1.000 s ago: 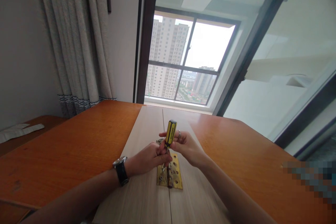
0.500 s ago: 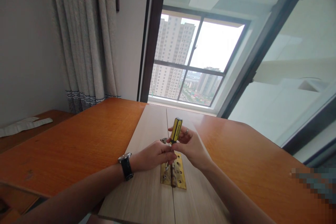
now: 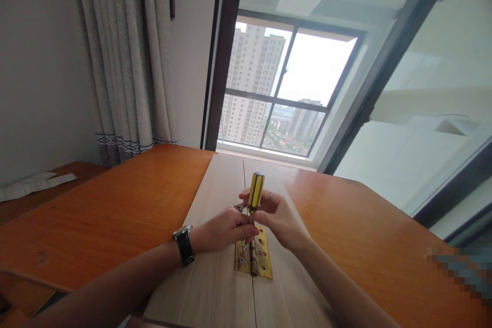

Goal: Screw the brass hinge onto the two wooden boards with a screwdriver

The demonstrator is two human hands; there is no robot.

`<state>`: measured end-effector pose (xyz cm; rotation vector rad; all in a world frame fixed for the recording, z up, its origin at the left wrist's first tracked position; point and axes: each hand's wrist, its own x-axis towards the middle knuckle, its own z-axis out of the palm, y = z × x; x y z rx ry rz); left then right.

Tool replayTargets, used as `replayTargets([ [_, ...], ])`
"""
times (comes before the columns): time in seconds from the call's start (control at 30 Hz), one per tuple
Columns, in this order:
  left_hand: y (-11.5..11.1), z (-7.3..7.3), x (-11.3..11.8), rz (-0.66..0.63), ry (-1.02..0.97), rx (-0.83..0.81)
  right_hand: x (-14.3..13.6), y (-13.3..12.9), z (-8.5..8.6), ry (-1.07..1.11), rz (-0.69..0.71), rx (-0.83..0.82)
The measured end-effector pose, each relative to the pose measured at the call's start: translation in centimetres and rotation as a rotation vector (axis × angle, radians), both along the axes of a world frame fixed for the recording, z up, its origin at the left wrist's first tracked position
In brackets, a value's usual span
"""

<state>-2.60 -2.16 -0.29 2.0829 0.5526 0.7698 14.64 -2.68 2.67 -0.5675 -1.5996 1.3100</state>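
Note:
A screwdriver (image 3: 255, 190) with a yellow and black handle stands nearly upright over a brass hinge (image 3: 265, 253). My left hand (image 3: 225, 229) pinches its metal shaft low down, close to the hinge's left leaf. Around the bottom of the handle, the thumb and fingers of my right hand (image 3: 284, 221) are closed. The hinge lies across the seam of two pale wooden boards (image 3: 209, 271), and bare holes show in its right leaf. A screw (image 3: 244, 247) is at the left leaf near the tip, which I cannot make out clearly. Small loose screws (image 3: 239, 207) lie just beyond my left hand.
The boards rest on an orange-brown wooden table (image 3: 126, 205). White paper strips (image 3: 46, 182) lie on a lower surface at the left. A grey curtain (image 3: 123, 61) hangs behind, beside a dark-framed window (image 3: 295, 82).
The screwdriver handle has turned and leans slightly further left. My right fingers have shifted left around it. My left hand stays on the shaft.

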Motion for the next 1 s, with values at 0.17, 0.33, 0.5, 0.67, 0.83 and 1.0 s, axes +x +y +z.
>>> replayTargets([
  [0.17,-0.21,0.2,-0.07,0.016,0.01,-0.006,0.01,0.5,-0.29,0.004,-0.119,0.009],
  [0.33,-0.28,0.19,-0.04,0.009,0.001,-0.026,0.31,0.75,-0.36,0.04,-0.045,-0.025],
  [0.5,0.03,-0.16,0.09,-0.011,-0.01,-0.005,0.42,0.38,0.05,0.021,0.08,-0.03],
  [0.67,0.15,-0.44,0.16,-0.001,0.002,-0.002,0.33,0.13,0.12,-0.023,0.032,0.005],
  [0.83,0.16,-0.34,0.13,0.009,0.031,0.008,-0.02,0.19,-0.05,-0.051,-0.068,0.028],
  [1.0,0.34,-0.57,0.11,0.004,0.026,0.081,0.08,0.25,-0.04,-0.026,-0.011,-0.019],
])
